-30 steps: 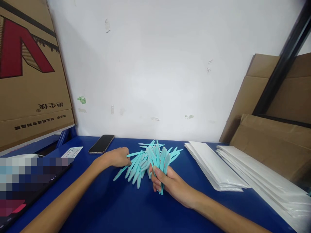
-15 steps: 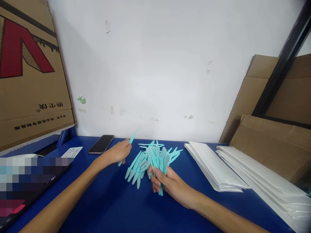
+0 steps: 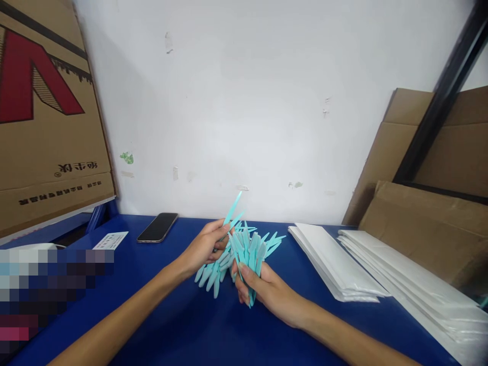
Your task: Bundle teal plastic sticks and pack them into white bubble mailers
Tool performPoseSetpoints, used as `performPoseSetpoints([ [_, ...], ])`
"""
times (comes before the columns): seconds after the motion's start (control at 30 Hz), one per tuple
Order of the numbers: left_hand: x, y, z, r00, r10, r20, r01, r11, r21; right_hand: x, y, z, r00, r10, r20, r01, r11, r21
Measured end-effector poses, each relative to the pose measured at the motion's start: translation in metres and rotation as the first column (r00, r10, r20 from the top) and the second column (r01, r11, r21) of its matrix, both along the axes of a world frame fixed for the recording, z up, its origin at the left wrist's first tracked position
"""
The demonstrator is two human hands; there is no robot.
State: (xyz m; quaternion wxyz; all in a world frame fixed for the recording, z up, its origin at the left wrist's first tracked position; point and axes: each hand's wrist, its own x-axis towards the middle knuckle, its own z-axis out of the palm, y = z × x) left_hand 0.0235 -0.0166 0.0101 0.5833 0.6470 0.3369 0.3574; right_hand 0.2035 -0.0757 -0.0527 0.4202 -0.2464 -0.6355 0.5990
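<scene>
My right hand is closed round a fanned bunch of turquoise eyebrow razors, their wider ends pointing up. Left of it, my left hand pinches eyebrow razors whose slim ends stick up past the fingers; two tips show, and whether both are in the grip is hard to tell. Between and behind the hands lies a loose pile of the same razors on the blue table. Part of the pile is hidden by my hands and the bunch.
A phone and a printed card lie on the left, near a blurred-out area. Stacks of flat white packets cover the right side. Cardboard boxes stand at the left and right, with a white wall behind.
My left hand has moved right, from beside the pile to close by the bunch, with razor tips still standing up from it. My right hand keeps its hold and has hardly moved.
</scene>
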Motion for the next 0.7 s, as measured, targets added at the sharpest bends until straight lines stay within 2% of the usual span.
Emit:
performPoseSetpoints([
  [0.1,0.002,-0.006,0.002,1.000,0.007,0.026,-0.005,0.999,-0.044,0.000,0.000,0.000,1.000,-0.004,-0.006,0.004,1.000,-0.013],
  [0.17,0.003,-0.007,0.002,1.000,-0.015,0.019,0.016,1.000,-0.022,0.000,0.001,-0.001,1.000,-0.002,-0.007,0.002,1.000,-0.020],
  [0.23,0.003,-0.005,0.002,0.999,-0.029,-0.016,0.030,0.997,0.067,0.000,0.001,-0.001,1.000,-0.005,-0.007,0.005,1.000,-0.026],
  [0.3,0.002,-0.003,0.002,0.996,0.001,-0.084,0.017,0.977,0.213,0.000,0.001,-0.001,1.000,-0.011,-0.005,0.011,0.999,-0.037],
  [0.33,0.001,-0.001,0.002,0.991,0.034,-0.128,0.007,0.952,0.306,0.000,0.001,0.000,1.000,-0.013,-0.007,0.012,0.999,-0.044],
  [0.4,-0.002,0.002,0.002,0.960,0.143,-0.239,-0.005,0.867,0.499,0.000,0.001,0.002,1.000,-0.012,-0.016,0.011,0.998,-0.066],
  [0.43,-0.004,0.003,0.002,0.928,0.217,-0.303,0.001,0.812,0.583,0.000,0.001,0.004,1.000,-0.010,-0.024,0.008,0.997,-0.077],
  [0.5,-0.008,0.004,0.002,0.817,0.392,-0.422,0.031,0.702,0.712,0.000,0.000,0.007,0.999,-0.018,-0.031,0.015,0.996,-0.089],
  [0.6,-0.013,0.002,0.000,0.628,0.587,-0.510,0.122,0.573,0.810,0.004,-0.004,0.015,0.998,-0.063,-0.003,0.062,0.996,-0.070],
  [0.7,-0.014,-0.002,0.000,0.540,0.632,-0.556,0.280,0.489,0.826,0.013,-0.010,0.028,0.979,-0.180,0.100,0.179,0.984,0.017],
])
